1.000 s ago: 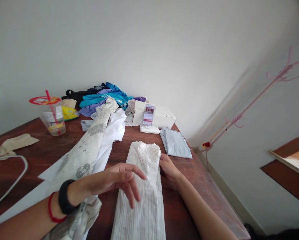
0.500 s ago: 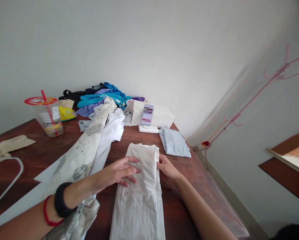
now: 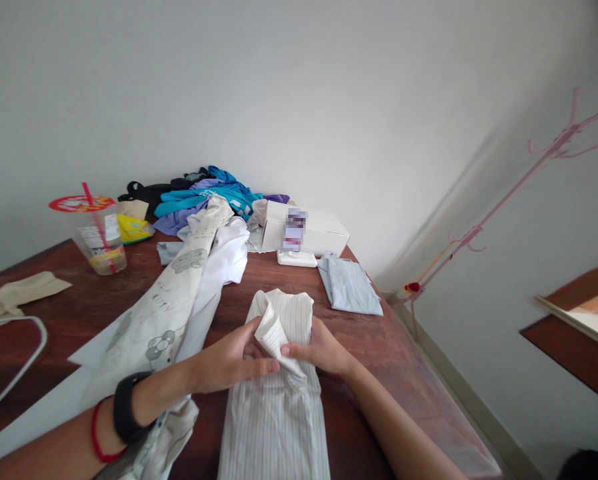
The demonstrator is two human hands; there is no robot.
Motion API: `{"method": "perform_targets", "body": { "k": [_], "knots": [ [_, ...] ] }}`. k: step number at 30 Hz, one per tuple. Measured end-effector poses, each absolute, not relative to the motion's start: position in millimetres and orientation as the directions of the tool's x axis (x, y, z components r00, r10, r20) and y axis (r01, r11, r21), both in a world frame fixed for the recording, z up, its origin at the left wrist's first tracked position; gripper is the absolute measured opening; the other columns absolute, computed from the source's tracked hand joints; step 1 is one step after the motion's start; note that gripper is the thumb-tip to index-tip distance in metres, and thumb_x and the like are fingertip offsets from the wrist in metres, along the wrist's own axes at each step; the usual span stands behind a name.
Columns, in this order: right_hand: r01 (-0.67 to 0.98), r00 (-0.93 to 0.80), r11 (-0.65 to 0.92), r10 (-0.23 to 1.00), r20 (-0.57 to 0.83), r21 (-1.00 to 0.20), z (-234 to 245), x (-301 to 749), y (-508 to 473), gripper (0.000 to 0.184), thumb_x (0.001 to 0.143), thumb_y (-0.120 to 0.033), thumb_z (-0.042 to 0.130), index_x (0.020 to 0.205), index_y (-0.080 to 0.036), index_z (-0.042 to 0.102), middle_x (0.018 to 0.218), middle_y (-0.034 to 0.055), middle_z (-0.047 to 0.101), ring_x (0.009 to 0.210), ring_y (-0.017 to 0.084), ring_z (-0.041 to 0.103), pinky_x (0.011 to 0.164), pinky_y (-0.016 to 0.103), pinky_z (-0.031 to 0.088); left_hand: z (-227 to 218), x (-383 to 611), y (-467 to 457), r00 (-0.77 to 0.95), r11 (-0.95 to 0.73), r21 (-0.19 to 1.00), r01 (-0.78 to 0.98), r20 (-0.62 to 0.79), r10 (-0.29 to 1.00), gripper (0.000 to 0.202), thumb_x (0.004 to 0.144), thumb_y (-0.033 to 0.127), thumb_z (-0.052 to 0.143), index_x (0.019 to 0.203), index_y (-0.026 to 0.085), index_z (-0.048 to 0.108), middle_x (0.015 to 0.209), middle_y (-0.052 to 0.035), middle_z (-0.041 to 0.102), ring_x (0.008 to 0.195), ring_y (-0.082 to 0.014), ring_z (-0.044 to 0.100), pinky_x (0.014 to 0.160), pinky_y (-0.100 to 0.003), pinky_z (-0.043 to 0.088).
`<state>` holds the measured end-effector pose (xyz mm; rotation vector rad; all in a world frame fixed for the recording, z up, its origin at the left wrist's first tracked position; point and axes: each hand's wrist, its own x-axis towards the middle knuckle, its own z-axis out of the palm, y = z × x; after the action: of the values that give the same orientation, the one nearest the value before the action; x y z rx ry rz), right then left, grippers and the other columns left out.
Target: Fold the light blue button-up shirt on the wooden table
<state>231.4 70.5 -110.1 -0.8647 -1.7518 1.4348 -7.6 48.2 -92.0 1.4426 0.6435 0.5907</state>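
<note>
A long, narrow folded white garment with thin stripes (image 3: 279, 413) lies lengthwise before me on the dark wooden table. Its far part has a flap turned back toward the left. At that flap, my left hand (image 3: 229, 357) holds the cloth at the left edge, thumb stretched across it and the other fingers partly hidden behind the fold. My right hand (image 3: 326, 347) grips the right edge, with its thumb on top of the cloth and its fingers tucked out of sight. A black band and a red string circle my left wrist.
Left of the garment lies a pale printed cloth (image 3: 179, 293) on white cloth. Beyond are a heap of blue clothes (image 3: 209, 197), a white box (image 3: 323, 227), a phone on a stand (image 3: 293, 233) and folded grey-blue cloth (image 3: 351, 283). A plastic cup (image 3: 99, 240) stands left; a pink rack (image 3: 503, 193) right.
The flap at the garment's far part has turned from the right side over to the left. My left hand has closed on it, and my right thumb has come over the cloth.
</note>
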Motion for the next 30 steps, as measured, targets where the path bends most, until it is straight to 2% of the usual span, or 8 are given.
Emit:
{"method": "perform_targets", "body": {
  "k": [7, 13, 16, 19, 22, 25, 28, 30],
  "knots": [
    [0.100, -0.531, 0.200, 0.839, 0.118, -0.975, -106.4, 228.3, 66.1, 0.055, 0.076, -0.040, 0.084, 0.124, -0.018, 0.067, 0.113, 0.0073, 0.071, 0.106, 0.027, 0.064, 0.094, 0.037, 0.051, -87.3, -6.1, 44.1, 0.610, 0.059, 0.985, 0.163, -0.148, 0.778, 0.069, 0.091, 0.056, 0.065, 0.145, 0.022, 0.039, 0.105, -0.0079, 0.067, 0.085, -0.0218, 0.068, 0.061, -0.025, 0.049],
    [0.079, -0.552, 0.151, 0.829, 0.083, -0.985, -108.0, 229.2, 65.6, 0.054, 0.079, -0.041, 0.082, 0.125, -0.018, 0.066, 0.113, 0.0075, 0.072, 0.106, 0.027, 0.065, 0.094, 0.037, 0.051, -95.0, -4.8, 46.6, 0.542, 0.089, 0.985, 0.150, -0.157, 0.825, 0.064, 0.092, 0.056, 0.060, 0.143, 0.020, 0.044, 0.105, -0.0086, 0.069, 0.077, -0.0212, 0.070, 0.057, -0.026, 0.050],
    [0.081, -0.548, 0.142, 0.833, 0.075, -0.986, -106.6, 229.2, 64.7, 0.054, 0.079, -0.043, 0.081, 0.124, -0.018, 0.066, 0.113, 0.0077, 0.072, 0.106, 0.027, 0.065, 0.094, 0.037, 0.052, -96.7, -4.5, 46.7, 0.527, 0.098, 0.985, 0.140, -0.157, 0.835, 0.058, 0.091, 0.058, 0.062, 0.132, 0.018, 0.054, 0.102, -0.0084, 0.070, 0.076, -0.0213, 0.070, 0.056, -0.026, 0.050],
    [0.079, -0.553, 0.142, 0.830, 0.075, -0.987, -105.4, 229.2, 63.8, 0.055, 0.078, -0.044, 0.082, 0.125, -0.019, 0.066, 0.112, 0.0072, 0.072, 0.105, 0.027, 0.065, 0.092, 0.036, 0.052, -95.8, -4.1, 46.0, 0.509, 0.127, 0.983, 0.132, -0.177, 0.842, 0.051, 0.091, 0.063, 0.059, 0.112, 0.016, 0.063, 0.095, -0.0075, 0.071, 0.074, -0.0220, 0.070, 0.056, -0.027, 0.050],
    [0.104, -0.533, 0.165, 0.842, 0.085, -0.981, -107.3, 229.5, 64.6, 0.052, 0.081, -0.046, 0.079, 0.123, -0.018, 0.066, 0.110, 0.0068, 0.072, 0.101, 0.026, 0.066, 0.089, 0.036, 0.052, -94.6, -3.8, 45.9, 0.503, 0.158, 0.982, 0.108, -0.191, 0.843, 0.053, 0.091, 0.067, 0.055, 0.097, 0.016, 0.065, 0.089, -0.0072, 0.071, 0.075, -0.0232, 0.069, 0.059, -0.029, 0.051],
    [0.140, -0.457, 0.175, 0.885, 0.093, -0.975, -112.6, 229.9, 68.2, 0.042, 0.087, -0.052, 0.071, 0.110, -0.016, 0.071, 0.105, 0.0074, 0.074, 0.095, 0.025, 0.067, 0.086, 0.036, 0.053, -93.4, -4.5, 47.2, 0.521, 0.123, 0.990, 0.069, -0.141, 0.842, 0.053, 0.092, 0.066, 0.055, 0.090, 0.015, 0.067, 0.085, -0.0072, 0.072, 0.075, -0.0233, 0.069, 0.064, -0.031, 0.053],
    [0.092, -0.326, 0.082, 0.944, 0.048, -0.992, -117.4, 232.2, 73.8, 0.045, 0.082, -0.058, 0.074, 0.096, -0.016, 0.073, 0.097, 0.0076, 0.075, 0.088, 0.025, 0.069, 0.080, 0.036, 0.054, -88.9, -7.0, 49.3, 0.482, 0.097, 0.995, -0.038, -0.067, 0.874, 0.048, 0.091, 0.062, 0.061, 0.088, 0.015, 0.071, 0.086, -0.0071, 0.073, 0.084, -0.0237, 0.068, 0.075, -0.032, 0.055],
    [0.003, -0.197, 0.000, 0.980, -0.001, -1.000, -117.6, 237.1, 78.4, 0.047, 0.076, -0.058, 0.079, 0.098, -0.016, 0.073, 0.096, 0.0078, 0.077, 0.087, 0.026, 0.070, 0.079, 0.037, 0.055, -82.3, -10.6, 51.1, 0.432, 0.134, 0.974, -0.182, -0.044, 0.901, 0.041, 0.087, 0.055, 0.069, 0.089, 0.015, 0.073, 0.091, -0.0075, 0.075, 0.093, -0.0252, 0.069, 0.085, -0.033, 0.055]
  ]
}}
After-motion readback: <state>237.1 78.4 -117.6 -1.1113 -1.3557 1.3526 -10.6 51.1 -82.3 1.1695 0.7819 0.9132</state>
